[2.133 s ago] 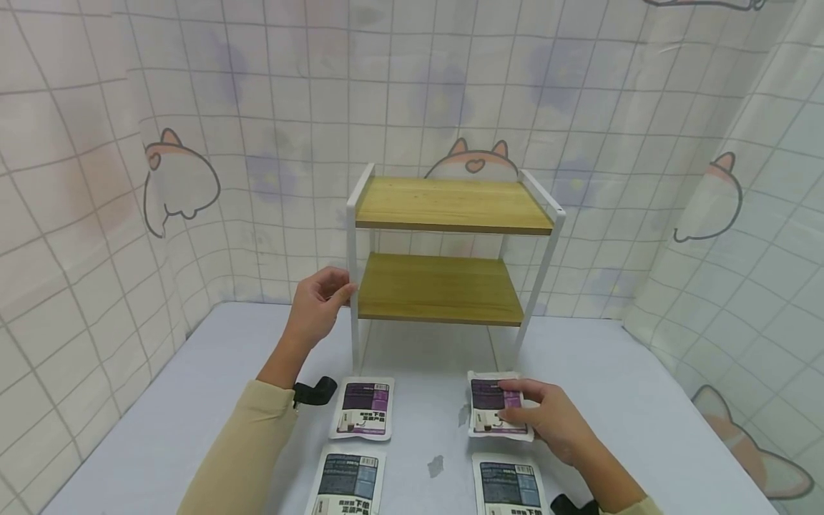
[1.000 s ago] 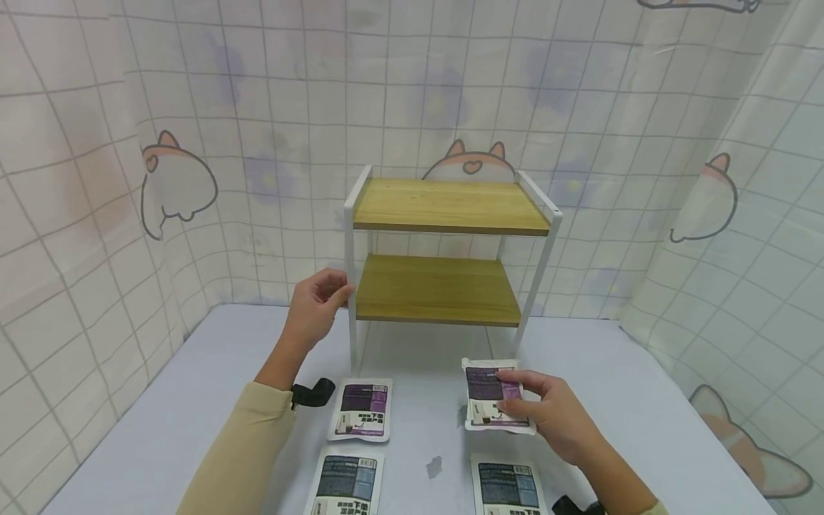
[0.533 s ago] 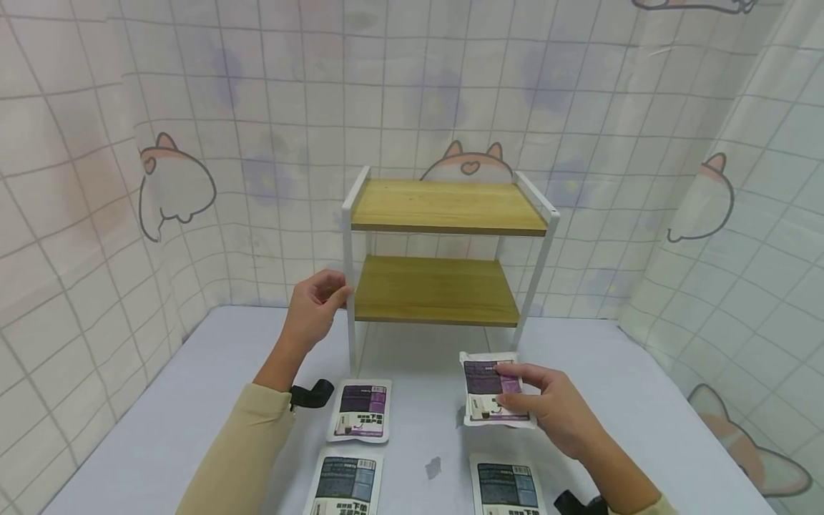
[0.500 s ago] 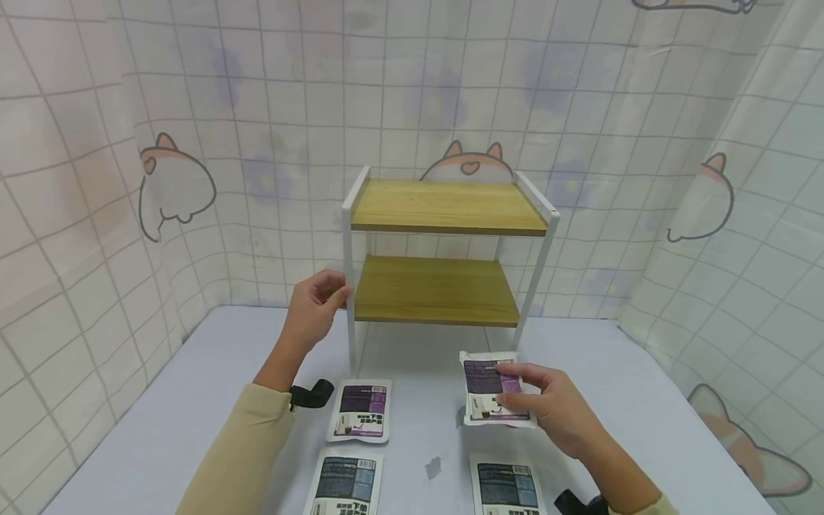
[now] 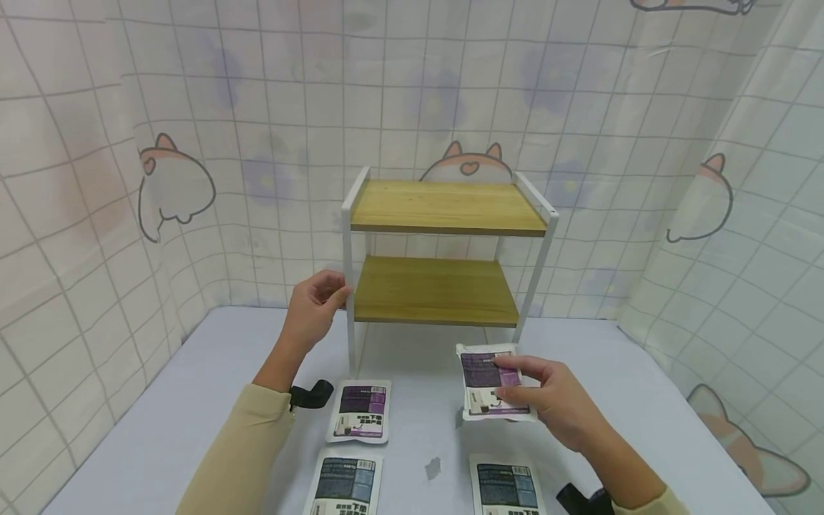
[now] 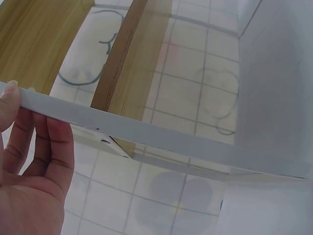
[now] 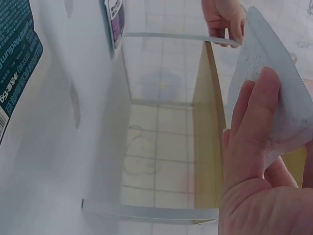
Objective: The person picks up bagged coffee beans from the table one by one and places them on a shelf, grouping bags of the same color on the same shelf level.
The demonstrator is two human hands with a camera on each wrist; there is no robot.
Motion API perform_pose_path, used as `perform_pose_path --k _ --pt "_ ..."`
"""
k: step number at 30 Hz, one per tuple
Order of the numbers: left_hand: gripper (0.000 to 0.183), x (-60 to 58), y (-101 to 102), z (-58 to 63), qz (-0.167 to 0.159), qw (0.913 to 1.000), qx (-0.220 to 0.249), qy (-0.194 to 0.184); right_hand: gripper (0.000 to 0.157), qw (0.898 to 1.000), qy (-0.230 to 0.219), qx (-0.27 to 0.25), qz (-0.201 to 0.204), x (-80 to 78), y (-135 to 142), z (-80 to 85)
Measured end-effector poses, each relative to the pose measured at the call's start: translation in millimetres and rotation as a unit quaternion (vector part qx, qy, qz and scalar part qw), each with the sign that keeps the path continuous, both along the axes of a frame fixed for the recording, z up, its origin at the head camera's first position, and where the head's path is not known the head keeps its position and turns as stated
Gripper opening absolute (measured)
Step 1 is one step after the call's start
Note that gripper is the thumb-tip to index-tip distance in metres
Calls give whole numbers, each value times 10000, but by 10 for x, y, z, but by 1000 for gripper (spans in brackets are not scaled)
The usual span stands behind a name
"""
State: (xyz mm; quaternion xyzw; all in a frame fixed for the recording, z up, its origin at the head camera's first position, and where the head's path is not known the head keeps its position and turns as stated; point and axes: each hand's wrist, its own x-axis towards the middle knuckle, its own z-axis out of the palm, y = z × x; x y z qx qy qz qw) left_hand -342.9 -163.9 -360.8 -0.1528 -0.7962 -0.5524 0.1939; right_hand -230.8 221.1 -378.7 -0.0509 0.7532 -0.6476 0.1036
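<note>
A two-tier shelf with wooden boards and a white frame [image 5: 348,336] stands at the back of the table. My left hand [image 5: 312,304] pinches its left front post; in the left wrist view the thumb lies on one side of the post [image 6: 161,138], the fingers on the other. My right hand [image 5: 560,404] grips a white pouch [image 5: 478,400] with a purple and black label by its right side, above the table and before the shelf's right leg. The right wrist view shows the pouch's plain back [image 7: 288,98] tilted, with fingers spread across it.
A matching purple pouch [image 5: 360,411] lies at the left on the white table [image 5: 161,415]. Nearer lie two dark teal pouches, a left pouch [image 5: 346,481] and a right pouch [image 5: 506,486], both cut off by the view's edge. A grey patch [image 5: 433,468] marks the tabletop between them.
My right hand has lifted the purple pouch off the table and brought it slightly forward, toward the shelf. My left hand keeps its hold on the post.
</note>
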Motion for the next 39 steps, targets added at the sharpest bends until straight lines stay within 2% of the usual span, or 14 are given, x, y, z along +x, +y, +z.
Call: perform_pose_path --k 7,19,33,39 --pt "19 -1 -4 0 -23 10000 -11 47 58 9999 74 -48 142 -4 10 62" --pt "19 1 -10 -2 -95 9999 68 35 58 9998 172 38 127 -11 0 193" --pt "19 -26 -23 -2 -232 9996 52 137 57 9980 306 -295 476 -12 40 321" --pt "20 -16 -24 -2 -229 9997 59 103 57 9978 374 -206 514 -22 33 406"
